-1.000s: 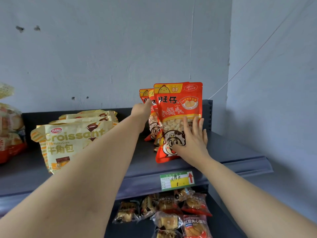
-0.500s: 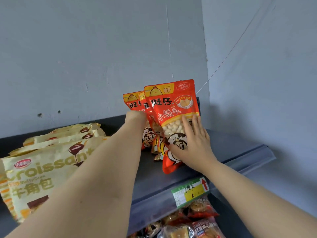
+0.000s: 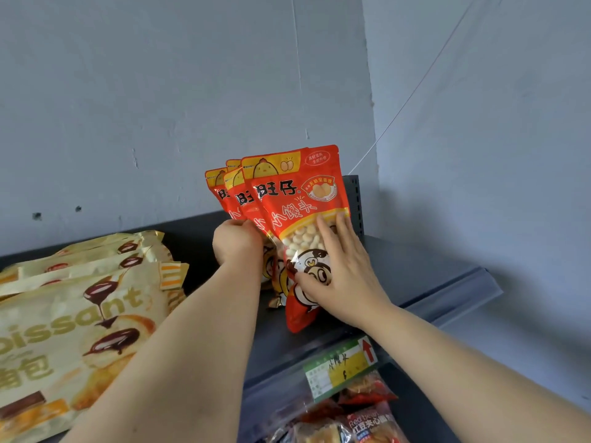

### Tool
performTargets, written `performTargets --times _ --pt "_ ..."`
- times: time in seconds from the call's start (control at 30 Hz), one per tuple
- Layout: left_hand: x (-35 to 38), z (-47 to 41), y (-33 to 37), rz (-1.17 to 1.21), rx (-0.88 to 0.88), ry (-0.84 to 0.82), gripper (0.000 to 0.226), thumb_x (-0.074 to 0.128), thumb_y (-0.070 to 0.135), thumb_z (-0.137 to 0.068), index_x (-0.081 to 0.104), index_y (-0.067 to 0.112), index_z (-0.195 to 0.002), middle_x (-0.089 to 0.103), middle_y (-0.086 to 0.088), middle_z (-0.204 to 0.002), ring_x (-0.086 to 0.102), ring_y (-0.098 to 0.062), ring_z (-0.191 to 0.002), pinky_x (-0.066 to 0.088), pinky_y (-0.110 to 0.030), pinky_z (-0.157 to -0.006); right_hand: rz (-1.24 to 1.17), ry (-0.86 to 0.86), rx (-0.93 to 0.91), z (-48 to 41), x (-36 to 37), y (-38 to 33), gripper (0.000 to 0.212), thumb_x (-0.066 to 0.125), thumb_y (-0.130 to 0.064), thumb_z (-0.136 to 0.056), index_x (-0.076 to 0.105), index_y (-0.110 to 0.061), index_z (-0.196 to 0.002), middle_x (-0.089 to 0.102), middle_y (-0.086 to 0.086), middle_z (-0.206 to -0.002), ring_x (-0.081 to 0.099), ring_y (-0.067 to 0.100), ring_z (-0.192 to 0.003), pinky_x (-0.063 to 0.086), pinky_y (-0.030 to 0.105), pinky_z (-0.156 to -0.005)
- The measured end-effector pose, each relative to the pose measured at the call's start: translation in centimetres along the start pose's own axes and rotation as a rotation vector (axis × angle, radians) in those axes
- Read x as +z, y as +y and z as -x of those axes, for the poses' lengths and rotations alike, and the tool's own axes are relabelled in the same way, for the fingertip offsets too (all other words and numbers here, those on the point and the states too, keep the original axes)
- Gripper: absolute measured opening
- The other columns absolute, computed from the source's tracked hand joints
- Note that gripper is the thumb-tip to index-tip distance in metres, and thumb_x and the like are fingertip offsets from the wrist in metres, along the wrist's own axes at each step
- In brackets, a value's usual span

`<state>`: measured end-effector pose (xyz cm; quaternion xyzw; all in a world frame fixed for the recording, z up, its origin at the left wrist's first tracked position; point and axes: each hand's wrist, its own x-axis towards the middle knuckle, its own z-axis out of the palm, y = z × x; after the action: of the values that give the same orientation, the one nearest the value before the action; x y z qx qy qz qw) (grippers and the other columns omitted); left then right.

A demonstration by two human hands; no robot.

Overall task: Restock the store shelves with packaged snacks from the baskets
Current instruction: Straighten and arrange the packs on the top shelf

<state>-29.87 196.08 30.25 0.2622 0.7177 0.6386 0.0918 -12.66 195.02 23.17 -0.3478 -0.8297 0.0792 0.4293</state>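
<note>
As red pouches stand at the shelf's right end, hands steady them
Likely light, soft, slippery, best pinched at side seams; right hand lies flat on front pouch, left hand grips rear pouches

**Brand lettering is seen on snack packs along a store shelf**

"旺仔" and "小馒头" are printed on the front red pouch; only part of "旺仔" is shown on the rear pouches behind it. "oissant" and "角包" can be read on the cream croissant bag, both cut off at the frame edge. "Red bean" and "红豆夹心" are printed on a wrapped pack below. A red arrow is marked on the shelf-edge price label, whose handwriting cannot be made out.
</note>
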Motion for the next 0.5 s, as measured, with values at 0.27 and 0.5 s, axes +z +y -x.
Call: performTargets --times 0.27,0.5 --pt "-0.7 0.6 0.1 0.254 -0.065 0.107 0.026 0.051 0.021 -0.099 0.060 0.011 -0.120 0.066 -0.007 -0.106 0.062 -0.020 -0.088 0.050 -0.031 -0.071 -0.005 -0.112 -0.001 -0.3 -0.3 0.2 0.092 0.042 -0.066 -0.090 -0.013 -0.030 -0.154 -0.026 0.001 -0.159 -0.028 0.014 -0.144 -0.012 0.037 -0.117" --pt "-0.8 4.4 -0.4 0.188 0.026 0.053 0.043 0.042 0.051 -0.098 0.062 0.014 -0.107 0.068 -0.002 -0.096 0.063 -0.016 -0.082 0.051 -0.032 -0.073 -0.396 0.095 0.230 -1.3 -1.0 0.5 0.070 0.052 -0.040 -0.096 0.014 -0.031 -0.154 -0.008 -0.001 -0.163 -0.008 0.018 -0.150 0.009 0.046 -0.121"
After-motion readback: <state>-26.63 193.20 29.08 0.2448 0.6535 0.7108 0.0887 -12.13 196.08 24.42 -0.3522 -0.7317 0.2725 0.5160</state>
